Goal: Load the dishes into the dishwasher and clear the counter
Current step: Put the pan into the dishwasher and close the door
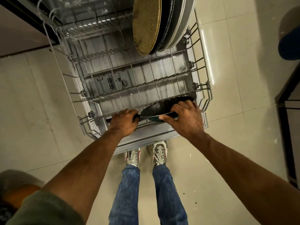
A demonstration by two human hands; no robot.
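Seating the pan (pixel 164 106) in the near right corner of the rack (pixel 205 75), left hand (pixel 124 121) grips its left-pointing handle while right hand (pixel 184 118) clamps the rim, long axis running left-right.

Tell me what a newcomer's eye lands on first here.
Both hands hold a dark round frying pan at the near right edge of the pulled-out grey wire dishwasher rack: left hand on its handle, right hand on its rim. Large round plates stand at the far right.
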